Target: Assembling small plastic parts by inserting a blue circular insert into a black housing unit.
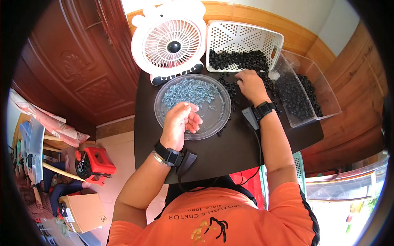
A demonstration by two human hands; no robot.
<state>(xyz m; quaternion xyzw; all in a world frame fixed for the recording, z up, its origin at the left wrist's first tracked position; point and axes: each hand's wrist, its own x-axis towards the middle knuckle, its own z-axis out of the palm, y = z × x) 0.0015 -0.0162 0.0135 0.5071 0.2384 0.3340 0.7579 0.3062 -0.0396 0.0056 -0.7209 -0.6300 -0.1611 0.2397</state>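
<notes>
My left hand (180,125) is over the near left part of a round clear plastic tray (159,107), palm turned inward and fingers loosely curled apart. Nothing shows in it. Many small, shiny blue-silver pieces (191,91) lie in the tray, mostly toward its far side. To the right, my right hand (252,87) reaches down among small black ring-like parts (230,88) scattered on the dark table. Its thumb and index finger are bent toward each other; what lies between the fingertips, if anything, is too small to make out.
A white perforated basket (246,35) holding black parts leans at the back, with a clear bin (326,96) of similar parts to its right. An animal-shaped white fan (170,43) stands behind the tray. Cables run from both wrist devices. A red case (100,162) and cardboard box (86,211) are on the floor left.
</notes>
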